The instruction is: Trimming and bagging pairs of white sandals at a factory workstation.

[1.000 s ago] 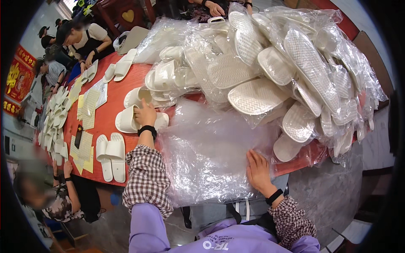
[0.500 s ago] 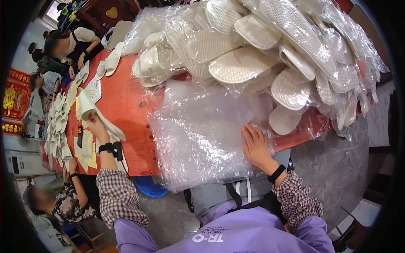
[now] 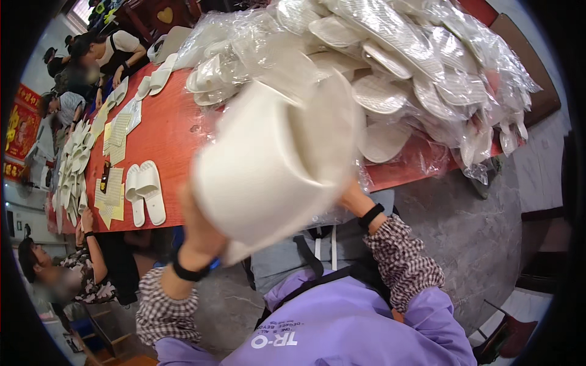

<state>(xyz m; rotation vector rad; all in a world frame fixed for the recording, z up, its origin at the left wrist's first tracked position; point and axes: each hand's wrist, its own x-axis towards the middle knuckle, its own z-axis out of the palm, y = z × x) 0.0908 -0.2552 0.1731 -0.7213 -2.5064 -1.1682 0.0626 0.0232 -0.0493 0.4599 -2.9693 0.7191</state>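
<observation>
Clasping at least 1 white slipper [image 3: 253,168] in left hand [image 3: 204,229] over near edge of table [image 3: 177,122], probably gripping its side for steadiness; hiding right hand [image 3: 354,198] fingers behind it, leaving their state impossible to tell.

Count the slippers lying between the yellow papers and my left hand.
2: one slipper next to the papers, a second slipper directly to its right, nearer your left hand.

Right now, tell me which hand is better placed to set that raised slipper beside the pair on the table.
Probably the left: the left hand grips the raised slipper and is nearer the pair on the red table. The right hand is farther away and partly hidden behind the slipper.
</observation>
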